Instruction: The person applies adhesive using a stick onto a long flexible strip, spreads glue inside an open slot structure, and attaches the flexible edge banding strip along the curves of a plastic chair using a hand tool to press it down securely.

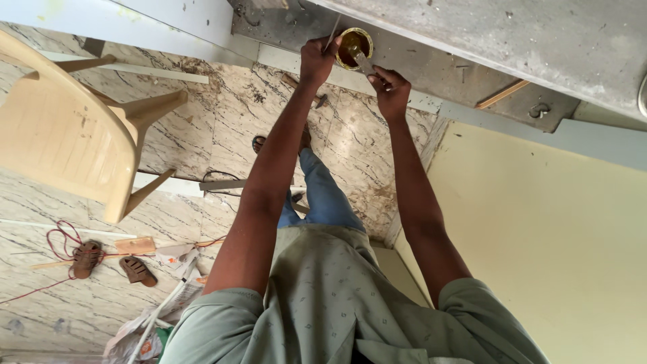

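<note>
Because the small round open tin with a yellow-brown inside (353,48) sits at the near edge of the grey, scuffed worktop (512,40), both arms reach straight out to it from the body; the left hand (317,59) is closed around the tin's left side, apparently to steady it, and also pinches a thin pale strip (333,31) that stands up beside the rim; the right hand (390,89) is clamped on the handle of a flat metal blade (362,61) whose tip dips into the tin's mouth, held at a slant so the flat can reach inside; the two hands are close together, one on either side of the tin, not touching each other. Along the worktop's right part lies a narrow wooden strip (503,94), well apart from the tin. Below, on the veined marble floor (222,128), stand a cream plastic chair (67,128) at the left, a pair of brown sandals (111,264), a red cord (57,237) and crumpled paper (165,296) near the lower edge; a pale yellow wall panel (539,229) fills the right.
</note>
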